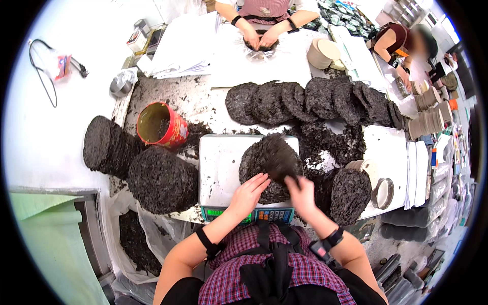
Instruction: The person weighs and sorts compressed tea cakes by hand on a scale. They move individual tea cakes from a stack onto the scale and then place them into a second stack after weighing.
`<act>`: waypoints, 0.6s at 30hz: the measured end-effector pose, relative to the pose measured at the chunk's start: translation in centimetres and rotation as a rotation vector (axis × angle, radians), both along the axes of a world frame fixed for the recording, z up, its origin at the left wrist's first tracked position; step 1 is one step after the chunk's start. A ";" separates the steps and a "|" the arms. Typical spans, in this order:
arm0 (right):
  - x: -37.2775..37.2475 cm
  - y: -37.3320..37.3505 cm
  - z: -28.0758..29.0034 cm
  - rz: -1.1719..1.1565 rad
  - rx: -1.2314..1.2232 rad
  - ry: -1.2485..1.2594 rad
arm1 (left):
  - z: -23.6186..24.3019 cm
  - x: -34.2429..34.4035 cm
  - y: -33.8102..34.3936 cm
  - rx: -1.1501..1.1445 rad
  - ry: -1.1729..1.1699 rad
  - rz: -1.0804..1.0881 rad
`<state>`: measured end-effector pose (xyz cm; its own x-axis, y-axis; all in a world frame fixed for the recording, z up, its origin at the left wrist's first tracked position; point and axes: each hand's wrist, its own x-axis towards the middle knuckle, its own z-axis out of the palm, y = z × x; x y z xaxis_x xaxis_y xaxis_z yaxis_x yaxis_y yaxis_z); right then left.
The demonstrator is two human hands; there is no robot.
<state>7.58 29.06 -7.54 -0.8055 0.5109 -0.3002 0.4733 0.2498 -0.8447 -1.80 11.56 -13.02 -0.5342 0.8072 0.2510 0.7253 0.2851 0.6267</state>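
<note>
On the white platform of an electronic scale (223, 157) lies a round pile of dark, crumbly dried sheets, likely seaweed (251, 160). My left hand (246, 195) rests at the pile's lower left edge, fingers stretched out and touching it. My right hand (301, 195) pinches a dark, blurred piece (277, 155) at the pile's right, tilted up over it. Thick round stacks of similar sheets (160, 180) stand left of the scale, and another stack (351, 195) stands to its right.
A red tin (173, 129) stands back left. Overlapping dark discs (244, 104) line the back, with pale round stacks (323, 53) beyond. A steel ring (381, 193) lies right. Across the table a co-worker's hands (259, 40) handle dark material; another person (386, 43) works back right.
</note>
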 end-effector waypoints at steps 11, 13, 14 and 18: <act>6.1 3.1 3.9 -0.601 -0.651 0.458 | 0.7 0.3 0.3 -0.018 0.101 0.004; 8.5 4.1 5.2 -0.672 -0.654 0.491 | 0.3 0.5 0.2 -0.025 0.093 0.006; 9.3 4.4 6.8 -0.742 -0.608 0.492 | 0.3 0.6 0.1 -0.029 0.087 0.009; 14.9 9.0 6.0 -0.875 -0.579 0.506 | 2.0 1.2 0.2 0.036 0.057 -0.025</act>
<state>22.47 38.09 -1.58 -0.3403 0.8434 -0.4158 -0.1311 -0.4805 -0.8672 -0.63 11.71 -11.03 -0.4983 0.8099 0.3095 0.7664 0.2446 0.5939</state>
